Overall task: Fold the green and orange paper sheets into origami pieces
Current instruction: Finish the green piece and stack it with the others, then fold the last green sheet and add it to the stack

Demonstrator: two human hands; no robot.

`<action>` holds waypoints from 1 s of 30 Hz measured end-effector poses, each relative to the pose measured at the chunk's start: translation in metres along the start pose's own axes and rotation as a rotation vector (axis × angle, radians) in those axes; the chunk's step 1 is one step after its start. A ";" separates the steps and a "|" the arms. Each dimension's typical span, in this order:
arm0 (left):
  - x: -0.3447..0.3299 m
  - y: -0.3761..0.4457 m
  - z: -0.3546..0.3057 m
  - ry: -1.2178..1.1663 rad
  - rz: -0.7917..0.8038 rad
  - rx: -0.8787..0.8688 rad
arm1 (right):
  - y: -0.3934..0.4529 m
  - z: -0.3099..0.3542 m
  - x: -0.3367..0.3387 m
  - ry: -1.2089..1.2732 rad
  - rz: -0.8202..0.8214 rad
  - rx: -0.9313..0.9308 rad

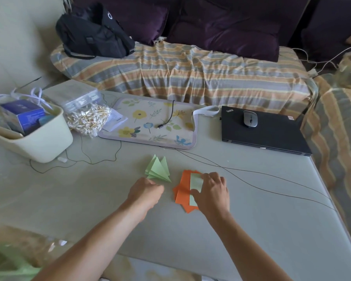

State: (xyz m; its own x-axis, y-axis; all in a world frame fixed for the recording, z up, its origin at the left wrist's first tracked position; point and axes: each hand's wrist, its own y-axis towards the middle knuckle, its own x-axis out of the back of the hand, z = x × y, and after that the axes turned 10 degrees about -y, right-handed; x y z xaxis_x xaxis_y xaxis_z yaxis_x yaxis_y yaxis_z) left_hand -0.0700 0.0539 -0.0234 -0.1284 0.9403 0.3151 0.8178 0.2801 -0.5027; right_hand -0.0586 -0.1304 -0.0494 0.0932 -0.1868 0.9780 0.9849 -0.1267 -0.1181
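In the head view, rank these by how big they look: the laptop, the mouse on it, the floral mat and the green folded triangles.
Largest to smallest:
floral mat
laptop, close behind the mat, so that order is unsure
green folded triangles
mouse

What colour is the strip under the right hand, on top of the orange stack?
Pale green strip, seen in the head view, the only one.
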 end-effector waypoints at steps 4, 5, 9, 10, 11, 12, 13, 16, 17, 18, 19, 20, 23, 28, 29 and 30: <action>-0.008 -0.002 0.000 0.007 0.004 -0.017 | -0.006 -0.003 -0.001 -0.057 -0.034 0.043; -0.009 -0.004 0.000 0.007 0.008 -0.017 | -0.007 -0.003 0.000 -0.067 -0.043 0.048; -0.016 -0.009 -0.002 -0.012 0.052 -0.027 | -0.011 -0.003 -0.001 -0.016 -0.067 0.066; -0.017 -0.011 -0.003 -0.014 0.070 -0.033 | -0.012 -0.004 -0.001 0.033 -0.060 0.074; -0.018 -0.012 -0.003 -0.014 0.091 -0.044 | -0.012 -0.005 -0.001 0.088 -0.049 0.081; -0.020 -0.013 -0.004 -0.016 0.113 -0.053 | -0.012 -0.006 0.000 0.137 -0.036 0.088; -0.021 -0.014 -0.004 -0.023 0.135 -0.056 | -0.013 -0.008 0.000 0.177 -0.023 0.096; -0.025 -0.018 -0.005 -0.026 0.228 -0.054 | -0.013 -0.013 -0.001 0.277 0.002 0.137; -0.027 -0.019 -0.005 -0.024 0.263 -0.053 | -0.014 -0.014 0.000 0.314 0.008 0.152; -0.029 -0.021 -0.006 -0.023 0.287 -0.050 | -0.015 -0.014 0.001 0.343 0.014 0.173; -0.030 -0.023 -0.007 -0.024 0.296 -0.048 | -0.016 -0.015 0.003 0.368 0.015 0.202; -0.032 -0.025 -0.008 -0.027 0.295 -0.047 | -0.018 -0.016 0.006 0.389 0.012 0.236; -0.039 -0.026 -0.010 -0.053 0.233 -0.069 | -0.024 -0.020 0.013 0.444 0.004 0.313; -0.049 -0.027 -0.012 -0.166 0.154 -0.099 | -0.032 -0.034 0.022 0.520 -0.010 0.251; -0.051 -0.029 -0.013 -0.173 0.152 -0.107 | -0.033 -0.037 0.023 0.538 -0.022 0.216; -0.052 -0.031 -0.014 -0.182 0.148 -0.118 | -0.033 -0.040 0.025 0.560 -0.033 0.175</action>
State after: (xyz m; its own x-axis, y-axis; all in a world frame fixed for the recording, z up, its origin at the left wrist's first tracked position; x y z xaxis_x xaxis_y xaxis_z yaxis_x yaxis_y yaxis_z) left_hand -0.0807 -0.0064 -0.0135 -0.0931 0.9916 0.0896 0.8938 0.1229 -0.4313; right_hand -0.0952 -0.1702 -0.0283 0.0173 -0.6774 0.7354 0.9999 0.0122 -0.0122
